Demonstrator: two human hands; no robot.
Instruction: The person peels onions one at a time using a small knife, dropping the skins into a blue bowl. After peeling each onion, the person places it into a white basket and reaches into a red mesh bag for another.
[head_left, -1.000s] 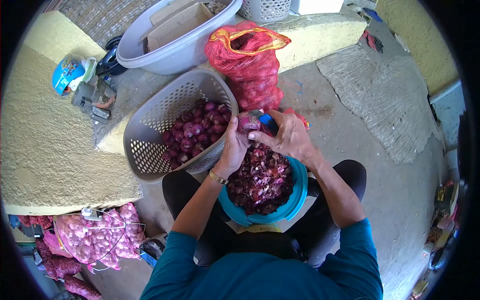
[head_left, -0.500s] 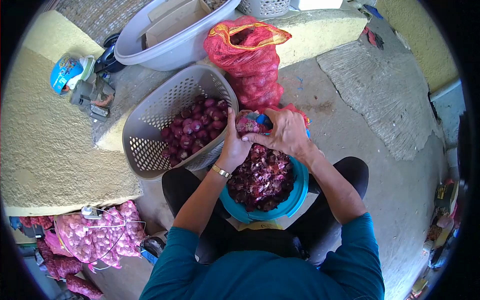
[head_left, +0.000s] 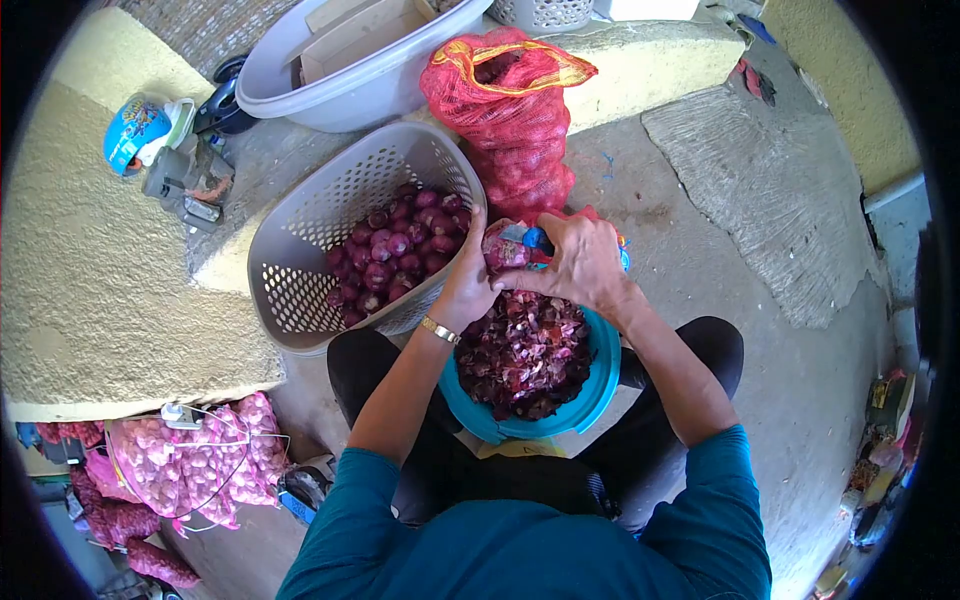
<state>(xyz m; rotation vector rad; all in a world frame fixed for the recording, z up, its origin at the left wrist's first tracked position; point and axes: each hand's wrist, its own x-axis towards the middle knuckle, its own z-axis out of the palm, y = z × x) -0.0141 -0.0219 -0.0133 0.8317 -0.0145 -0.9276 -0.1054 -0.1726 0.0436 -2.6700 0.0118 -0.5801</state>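
Note:
My left hand (head_left: 466, 285) is closed around a red onion (head_left: 506, 254), with a gold wristwatch on that wrist. In my right hand (head_left: 585, 262) is a small knife with a blue handle (head_left: 538, 240), its short blade lying against the onion's upper side. My right thumb reaches across under the onion to the left hand. Directly below both hands sits a turquoise basin (head_left: 602, 378) holding a heap of dark red onion skins (head_left: 525, 355). A grey perforated basket (head_left: 290, 225) stands left of my hands, with many smooth red onions (head_left: 395, 245) inside.
Behind the basin stands a full red mesh sack (head_left: 515, 135). A pale oval tub (head_left: 350, 90) with cardboard rests on the ledge at the back. Mesh bags of pinkish bulbs (head_left: 200, 460) lie at lower left. A blue helmet (head_left: 137, 132) sits on the left ledge.
The view has shifted slightly. My right hand has turned a little, and the knife's blade and blue handle show more clearly against the onion. Both hands keep their hold.

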